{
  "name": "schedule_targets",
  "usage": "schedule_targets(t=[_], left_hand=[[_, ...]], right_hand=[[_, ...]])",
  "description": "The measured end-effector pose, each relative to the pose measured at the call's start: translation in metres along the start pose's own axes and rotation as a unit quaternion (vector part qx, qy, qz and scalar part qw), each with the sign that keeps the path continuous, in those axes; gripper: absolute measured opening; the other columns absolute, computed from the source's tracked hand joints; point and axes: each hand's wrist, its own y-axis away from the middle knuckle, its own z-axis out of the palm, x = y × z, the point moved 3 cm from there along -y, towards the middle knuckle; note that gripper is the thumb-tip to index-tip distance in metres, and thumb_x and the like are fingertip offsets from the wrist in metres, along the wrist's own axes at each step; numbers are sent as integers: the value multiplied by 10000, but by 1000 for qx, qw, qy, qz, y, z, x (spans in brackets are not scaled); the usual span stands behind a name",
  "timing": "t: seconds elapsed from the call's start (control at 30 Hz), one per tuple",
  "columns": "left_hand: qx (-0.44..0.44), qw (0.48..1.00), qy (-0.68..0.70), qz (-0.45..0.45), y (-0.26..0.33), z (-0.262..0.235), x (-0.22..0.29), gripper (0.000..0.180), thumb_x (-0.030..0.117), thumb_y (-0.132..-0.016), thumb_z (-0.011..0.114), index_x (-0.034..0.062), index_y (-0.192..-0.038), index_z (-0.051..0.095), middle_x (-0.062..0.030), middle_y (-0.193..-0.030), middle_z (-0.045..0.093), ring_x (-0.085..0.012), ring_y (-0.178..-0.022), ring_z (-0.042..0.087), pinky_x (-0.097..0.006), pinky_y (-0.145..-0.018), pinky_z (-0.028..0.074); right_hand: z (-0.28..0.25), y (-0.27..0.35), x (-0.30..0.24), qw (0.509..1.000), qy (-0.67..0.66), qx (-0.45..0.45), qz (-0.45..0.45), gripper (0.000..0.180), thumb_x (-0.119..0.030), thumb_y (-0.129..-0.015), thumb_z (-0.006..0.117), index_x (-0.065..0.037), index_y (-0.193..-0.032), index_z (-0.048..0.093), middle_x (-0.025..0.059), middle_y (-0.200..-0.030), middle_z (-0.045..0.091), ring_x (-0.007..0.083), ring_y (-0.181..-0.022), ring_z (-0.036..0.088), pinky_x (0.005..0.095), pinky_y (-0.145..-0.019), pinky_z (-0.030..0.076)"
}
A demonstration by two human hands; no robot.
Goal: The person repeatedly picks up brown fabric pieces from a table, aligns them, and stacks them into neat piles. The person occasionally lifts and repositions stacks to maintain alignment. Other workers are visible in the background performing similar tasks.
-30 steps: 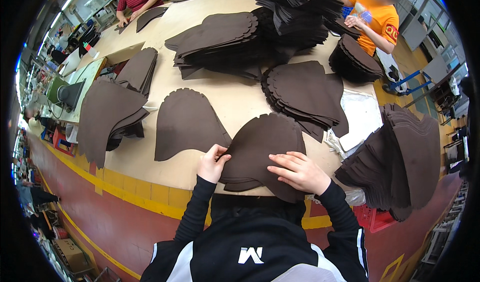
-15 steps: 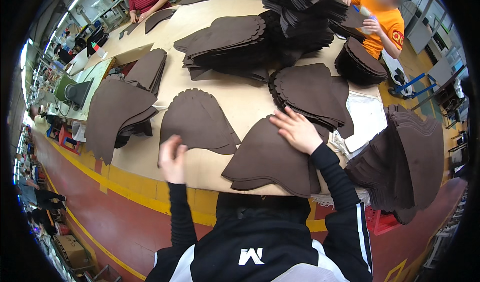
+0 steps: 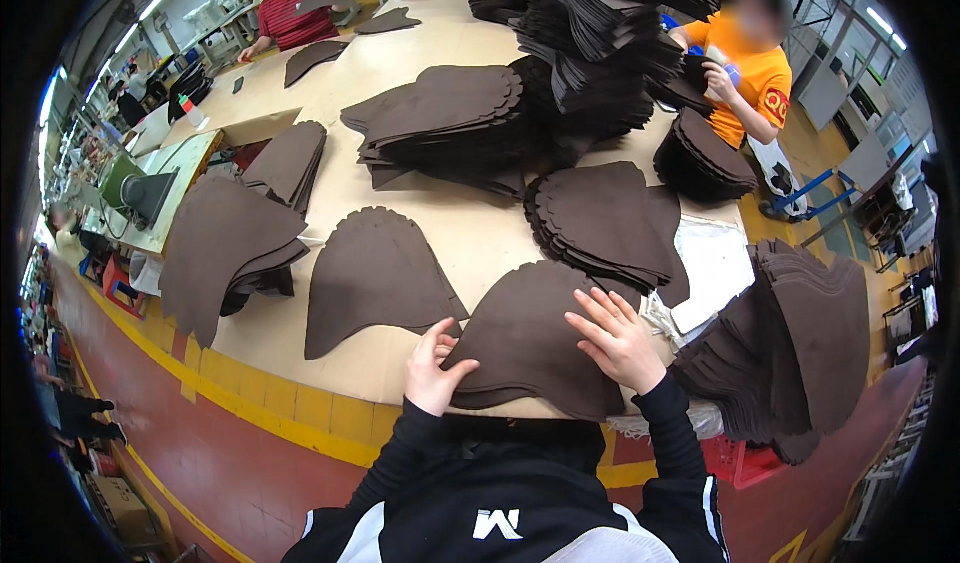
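Directly in front of me a small pile of dark brown bell-shaped panels [image 3: 530,343] lies at the near edge of the table [image 3: 480,253]. My right hand [image 3: 620,343] rests flat on the pile's right side, fingers spread. At its left edge is my left hand [image 3: 435,368], thumb and fingers apart; whether the fingertips press on the edge is hard to tell. To the left lies another brown panel pile [image 3: 375,278] with a scalloped top. Behind my right hand sits a thicker scalloped stack [image 3: 605,218].
A tall heap of dark panels [image 3: 590,53] rises at the back. Panels hang over the table edge on the right [image 3: 800,333] and left [image 3: 225,243]. A white sheet [image 3: 710,268] lies at right. Co-workers in red [image 3: 300,13] and orange [image 3: 745,73] stand across the table.
My left hand has come right, from over the left pile to the edge of the front pile. My right hand stays on that pile, nearer its right side. The co-worker in red has lifted a piece.
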Motion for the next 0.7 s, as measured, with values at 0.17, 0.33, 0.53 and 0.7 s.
schedule_targets(t=[0.17, 0.33, 0.53, 0.7], left_hand=[[-38, 996, -74, -23, -12, -8, -51, 406, 82, -753, 833, 22, -1135, 710, -143, -922, 747, -253, -807, 735, -321, -749, 570], [58, 992, -105, 47, -17, -27, -32, 217, 81, -826, 770, 17, -1031, 742, -156, -938, 751, -255, -858, 737, -323, -776, 559], [238, 965, -93, 67, -54, -125, -50, 265, -4, -854, 712, -15, -1118, 715, -110, -1021, 730, -229, -973, 693, -333, -889, 529], [228, 932, -241, 145, -42, -121, -26, 501, 83, -837, 732, 27, -1318, 604, -162, -1368, 553, -340, -1286, 522, -448, -1093, 404]], right_hand=[[-2, -4, -7, 999, 31, 0, -38, 515, -201, -851, 735, -173, -1349, 608, 79, -1472, 529, 253, -1365, 497, 424, -1136, 372], [7, -13, -29, 994, -22, 2, -106, 508, -229, -866, 727, -164, -1353, 601, 80, -1480, 524, 247, -1360, 505, 419, -1140, 373], [77, -14, -44, 976, -54, -122, -175, 483, -390, -1002, 551, -287, -1468, 481, -7, -1579, 400, 210, -1433, 404, 434, -1180, 319], [94, -38, 2, 991, 19, -119, -59, 493, -446, -1022, 470, -296, -1491, 463, -9, -1580, 403, 215, -1445, 387, 461, -1201, 254]])
